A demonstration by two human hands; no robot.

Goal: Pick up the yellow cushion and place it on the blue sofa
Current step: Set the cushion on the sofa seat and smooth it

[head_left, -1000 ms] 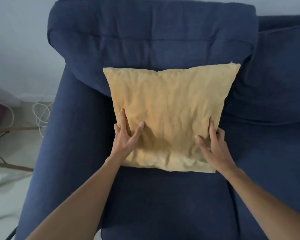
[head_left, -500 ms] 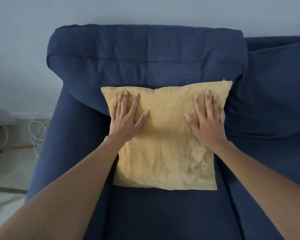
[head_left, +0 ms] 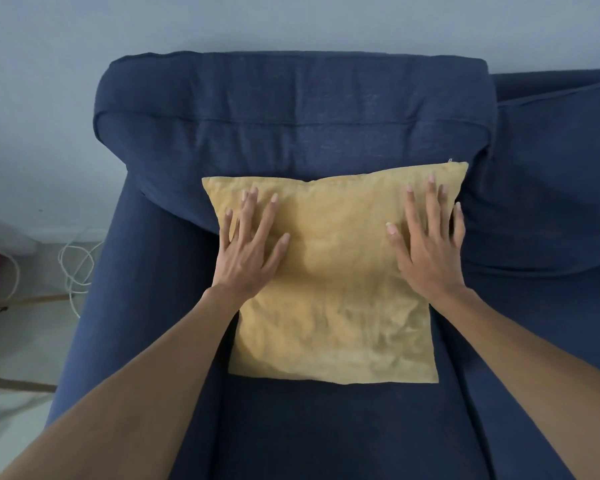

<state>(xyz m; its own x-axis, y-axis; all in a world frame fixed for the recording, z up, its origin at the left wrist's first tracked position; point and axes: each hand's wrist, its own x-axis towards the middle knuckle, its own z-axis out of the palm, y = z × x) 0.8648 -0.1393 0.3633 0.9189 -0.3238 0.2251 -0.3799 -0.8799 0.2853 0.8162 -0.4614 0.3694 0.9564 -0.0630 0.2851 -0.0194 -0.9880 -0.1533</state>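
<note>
I see the yellow cushion [head_left: 329,289] lying on the seat of the blue sofa [head_left: 291,109], its far edge leaning up against the back cushion [head_left: 291,140] and its near edge flat on the seat. The fabric is wrinkled, most of all toward the near right corner. A small zipper tab [head_left: 450,161] pokes out at the far right corner.

My left hand [head_left: 248,251] lies flat on the upper left part of the cushion, fingers spread apart and pointing toward the sofa back, palm pressing into the fabric; it grips nothing. My right hand [head_left: 430,251] does the same on the upper right part, fingers splayed, the outer ones near the cushion's right edge. Both bare forearms reach in from the bottom of the view.

To the right, a second back cushion [head_left: 551,174] of the sofa adjoins the first. To the left, beyond the armrest [head_left: 118,289], a white cable [head_left: 77,268] lies coiled on the floor [head_left: 25,341] beneath a pale wall [head_left: 32,98].
</note>
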